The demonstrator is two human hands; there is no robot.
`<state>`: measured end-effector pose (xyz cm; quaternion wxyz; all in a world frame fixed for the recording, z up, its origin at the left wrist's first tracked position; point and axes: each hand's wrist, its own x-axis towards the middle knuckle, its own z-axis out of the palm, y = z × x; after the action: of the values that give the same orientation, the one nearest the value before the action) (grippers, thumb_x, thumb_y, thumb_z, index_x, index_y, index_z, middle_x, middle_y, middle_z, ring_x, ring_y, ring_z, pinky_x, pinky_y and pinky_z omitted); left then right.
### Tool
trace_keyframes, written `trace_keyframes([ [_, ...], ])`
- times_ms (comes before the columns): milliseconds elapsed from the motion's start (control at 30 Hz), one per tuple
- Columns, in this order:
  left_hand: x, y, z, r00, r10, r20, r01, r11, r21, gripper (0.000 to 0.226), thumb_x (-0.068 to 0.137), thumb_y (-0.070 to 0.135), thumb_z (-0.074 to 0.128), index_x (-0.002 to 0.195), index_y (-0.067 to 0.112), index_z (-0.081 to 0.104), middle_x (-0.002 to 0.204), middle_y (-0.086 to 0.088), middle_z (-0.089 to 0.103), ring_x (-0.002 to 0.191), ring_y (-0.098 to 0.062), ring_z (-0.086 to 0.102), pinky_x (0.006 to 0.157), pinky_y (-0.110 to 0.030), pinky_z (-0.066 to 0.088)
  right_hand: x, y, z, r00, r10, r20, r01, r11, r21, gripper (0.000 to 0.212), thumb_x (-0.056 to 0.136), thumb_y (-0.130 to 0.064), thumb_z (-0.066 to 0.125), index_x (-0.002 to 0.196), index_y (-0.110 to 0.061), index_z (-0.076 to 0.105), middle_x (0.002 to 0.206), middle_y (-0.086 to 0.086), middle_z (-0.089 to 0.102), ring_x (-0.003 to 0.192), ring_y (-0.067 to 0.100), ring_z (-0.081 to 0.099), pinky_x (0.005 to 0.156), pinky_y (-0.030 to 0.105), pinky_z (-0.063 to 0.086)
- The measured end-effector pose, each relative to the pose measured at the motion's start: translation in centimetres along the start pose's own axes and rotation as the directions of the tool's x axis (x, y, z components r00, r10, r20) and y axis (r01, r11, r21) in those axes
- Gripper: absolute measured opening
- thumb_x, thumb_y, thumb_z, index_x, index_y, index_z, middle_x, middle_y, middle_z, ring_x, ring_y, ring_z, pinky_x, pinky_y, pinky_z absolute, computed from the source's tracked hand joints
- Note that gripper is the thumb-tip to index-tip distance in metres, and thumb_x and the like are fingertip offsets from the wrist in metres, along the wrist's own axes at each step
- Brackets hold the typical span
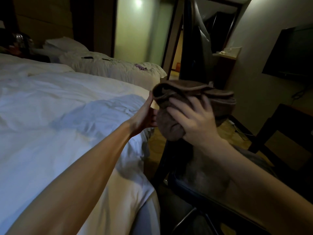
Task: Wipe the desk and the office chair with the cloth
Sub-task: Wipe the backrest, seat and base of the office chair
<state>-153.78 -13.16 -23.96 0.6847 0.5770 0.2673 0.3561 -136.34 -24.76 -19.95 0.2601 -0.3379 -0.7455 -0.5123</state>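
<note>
Hanging in the air over the chair, one brown cloth (194, 92) is held up between two hands. It is bunched and folded, not spread. Its long axis is laid roughly level across the view: stacked folds are turned to the right, a rolled end is turned to the left, and a loose lobe is let down below the left part.

The right hand (194, 119) is clamped on the near face of the cloth, with its fingers spread and curled over the fabric. The left hand (145, 114) is seen edge-on, its fingers straight and pointed upward and laid against the cloth's left end. The two hands are kept apart by the cloth.

One chair (203, 175), with a dark frame and brownish padding, is seen under the cloth and the right forearm. One dark tabletop (288, 114) is seen to the right, near the wall, and one dark screen (291, 53) is mounted above it. Two beds in white linen are found to the left: the near bed (59, 107) under the left arm and the far bed (118, 68) beyond it.
</note>
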Motion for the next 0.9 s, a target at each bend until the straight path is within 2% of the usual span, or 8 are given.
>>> trace_keyframes([
  [67,-0.3,-0.1,0.1,1.0,0.005,0.02,-0.005,1.0,-0.001,0.086,0.085,0.091,0.019,0.079,0.016,0.061,0.073,-0.002,0.05,0.067,-0.018,0.046,0.064,-0.031,0.036,-1.6,-1.6,0.1,0.999,-0.024,0.035,0.023,1.0,0.015,0.025,0.097,-0.017,0.053,0.108,-0.016,0.075,0.125,0.004,0.07,0.107,0.032,0.061,0.083,0.039,0.047],
  [133,-0.6,-0.5,0.1,1.0,0.005,0.026,-0.005,1.0,-0.007,0.096,0.084,0.091,0.02,0.084,0.014,0.076,0.084,-0.005,0.07,0.076,-0.02,0.065,0.071,-0.03,0.049,-4.0,-3.2,0.3,0.995,-0.05,0.084,0.046,0.998,0.045,0.025,0.097,-0.017,0.051,0.104,-0.015,0.076,0.116,0.005,0.073,0.1,0.029,0.06,0.071,0.034,0.045],
  [267,-0.9,-0.9,0.4,0.999,-0.031,0.019,0.031,0.999,-0.018,0.108,0.085,0.089,0.018,0.097,0.003,0.082,0.111,-0.024,0.074,0.106,-0.033,0.073,0.083,-0.031,0.06,-9.6,-7.3,1.7,0.953,-0.139,0.271,0.106,0.985,0.134,0.024,0.093,-0.02,0.05,0.096,-0.02,0.073,0.107,0.0,0.072,0.095,0.024,0.06,0.071,0.03,0.042],
  [433,-1.3,-1.4,-0.1,0.996,-0.067,0.061,0.072,0.994,-0.084,0.104,0.089,0.085,0.015,0.101,0.006,0.082,0.119,-0.021,0.073,0.113,-0.029,0.07,0.098,-0.037,0.057,-13.0,-11.5,3.2,0.828,-0.248,0.503,0.119,0.954,0.275,0.026,0.086,-0.019,0.046,0.093,-0.017,0.071,0.099,0.003,0.069,0.095,0.025,0.065,0.073,0.033,0.055],
  [567,-1.1,-1.5,0.1,0.998,-0.058,0.028,0.059,0.997,-0.058,0.093,0.094,0.079,0.022,0.1,0.008,0.082,0.119,-0.017,0.073,0.113,-0.025,0.071,0.091,-0.033,0.059,-11.5,-9.5,1.3,0.893,-0.217,0.395,0.132,0.964,0.232,0.024,0.093,-0.017,0.047,0.093,-0.02,0.071,0.102,0.0,0.071,0.096,0.026,0.065,0.063,0.033,0.047],
  [667,-1.0,-1.9,0.0,0.999,-0.038,-0.019,0.037,0.998,-0.053,0.085,0.099,0.072,0.027,0.096,0.009,0.083,0.117,-0.015,0.074,0.108,-0.025,0.073,0.083,-0.027,0.059,-7.8,-6.3,-0.9,0.985,-0.092,0.147,0.067,0.984,0.166,0.042,0.106,-0.017,0.036,0.096,-0.02,0.077,0.111,0.001,0.075,0.092,0.03,0.068,0.068,0.033,0.047],
  [767,-0.8,-2.5,0.1,0.997,0.019,-0.069,-0.027,0.992,-0.124,0.061,0.104,0.059,0.033,0.099,0.012,0.072,0.122,-0.012,0.055,0.108,-0.03,0.054,0.092,-0.035,0.047,-2.2,-2.8,-2.4,0.995,-0.081,-0.059,0.087,0.991,0.107,0.03,0.101,-0.013,0.05,0.101,-0.012,0.08,0.112,0.01,0.075,0.086,0.038,0.071,0.07,0.035,0.055],
  [900,-0.4,-3.0,0.5,0.993,0.041,-0.108,-0.058,0.985,-0.16,0.059,0.106,0.056,0.033,0.096,0.021,0.079,0.11,-0.004,0.073,0.105,-0.022,0.066,0.098,-0.043,0.054,3.9,0.1,-2.6,0.99,-0.011,0.142,0.022,0.997,-0.074,0.025,0.087,-0.014,0.06,0.108,-0.015,0.074,0.119,0.006,0.071,0.112,0.037,0.064,0.086,0.039,0.041],
])
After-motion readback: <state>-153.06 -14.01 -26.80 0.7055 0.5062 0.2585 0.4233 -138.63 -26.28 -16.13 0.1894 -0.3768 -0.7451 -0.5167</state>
